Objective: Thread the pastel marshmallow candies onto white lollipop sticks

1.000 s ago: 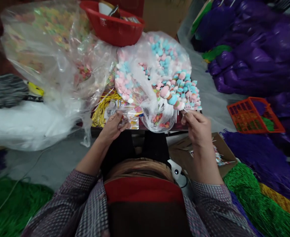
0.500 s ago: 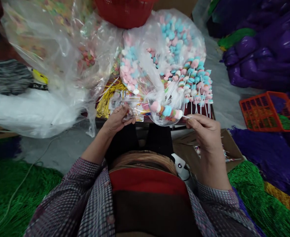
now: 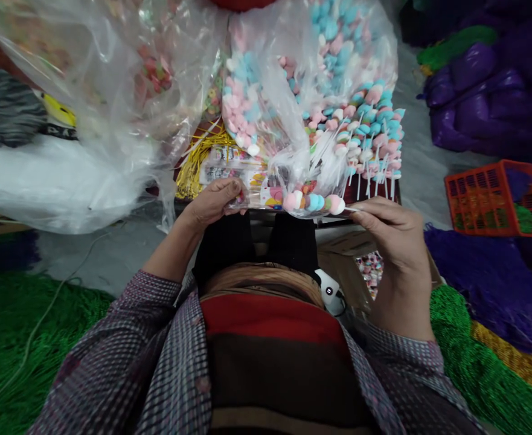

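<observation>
My right hand [image 3: 395,232] pinches the white stick [image 3: 349,209] of a candy skewer [image 3: 314,203], held level above the table's front edge. Pink, white, blue and orange-green sweets are threaded along it. My left hand [image 3: 218,202] is closed on the far end of a clear printed plastic wrapper [image 3: 272,198], which stretches toward the skewer's tip. Whether that tip is inside the wrapper I cannot tell. More printed wrappers [image 3: 229,175] lie flat behind my left hand, beside a bundle of gold twist ties [image 3: 193,172].
Finished-looking skewers [image 3: 374,136] are stacked at the table's right. Behind stand a large clear bag of pink and blue marshmallows [image 3: 243,103] and a bag of colourful sweets [image 3: 152,69]. An open cardboard box [image 3: 345,269] sits below right; an orange crate [image 3: 478,199] stands farther right.
The view has tilted down and shifted slightly. The wrapper is now drawn out straighter in line with the skewer. Both hands keep their hold.
</observation>
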A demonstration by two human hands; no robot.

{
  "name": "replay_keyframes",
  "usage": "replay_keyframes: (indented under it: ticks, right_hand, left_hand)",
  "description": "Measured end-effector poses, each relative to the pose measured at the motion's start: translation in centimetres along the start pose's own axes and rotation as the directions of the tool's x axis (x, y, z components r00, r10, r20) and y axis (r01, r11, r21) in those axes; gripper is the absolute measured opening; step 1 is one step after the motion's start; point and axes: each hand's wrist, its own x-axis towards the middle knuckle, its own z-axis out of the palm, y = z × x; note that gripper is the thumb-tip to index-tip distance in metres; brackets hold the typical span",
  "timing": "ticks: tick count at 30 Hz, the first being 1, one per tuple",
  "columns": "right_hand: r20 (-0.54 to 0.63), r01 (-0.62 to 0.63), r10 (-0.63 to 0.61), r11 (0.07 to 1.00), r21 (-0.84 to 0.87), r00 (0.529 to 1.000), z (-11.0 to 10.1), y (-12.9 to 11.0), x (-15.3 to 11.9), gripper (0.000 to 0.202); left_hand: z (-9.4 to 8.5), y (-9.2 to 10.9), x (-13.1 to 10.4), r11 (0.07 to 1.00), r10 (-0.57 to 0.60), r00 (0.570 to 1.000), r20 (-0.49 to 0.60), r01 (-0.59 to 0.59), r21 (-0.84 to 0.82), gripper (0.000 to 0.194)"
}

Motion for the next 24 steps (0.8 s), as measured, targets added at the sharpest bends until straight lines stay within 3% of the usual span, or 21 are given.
replay_keyframes:
  ticks: [3, 10, 16, 20, 24]
  right_hand:
    - [-0.066, -0.001, 0.002, 1.0, 0.019, 0.998, 0.4, 0.2, -0.4, 0.012]
    - [-0.138, 0.061, -0.063, 0.998, -0.02, 0.988, 1.7, -0.4, -0.8, 0.012]
    - [-0.181, 0.083, -0.094, 0.994, -0.067, 0.979, 1.9, -1.0, -1.3, 0.011]
    - [-0.213, 0.068, -0.082, 0.995, -0.069, 0.974, 2.3, -0.8, -1.7, 0.009]
    - [-0.223, 0.079, -0.083, 0.996, -0.028, 0.971, 2.5, -0.4, -1.9, 0.01]
  left_hand:
    - [0.1, 0.0, 0.1, 0.997, 0.028, 0.977, 0.209, -0.013, -0.073, 0.068]
    - [1.4, -0.5, 0.1, 0.968, 0.072, 0.961, 0.268, -0.002, -0.252, 0.064]
    - [2.2, -0.3, 0.0, 0.961, -0.092, 0.979, 0.183, 0.135, -0.24, 0.054]
    - [2.4, -0.9, 0.3, 0.927, 0.046, 0.956, 0.29, 0.067, -0.368, 0.068]
    - [2.6, -1.2, 0.4, 0.905, 0.032, 0.957, 0.288, 0.094, -0.414, 0.067]
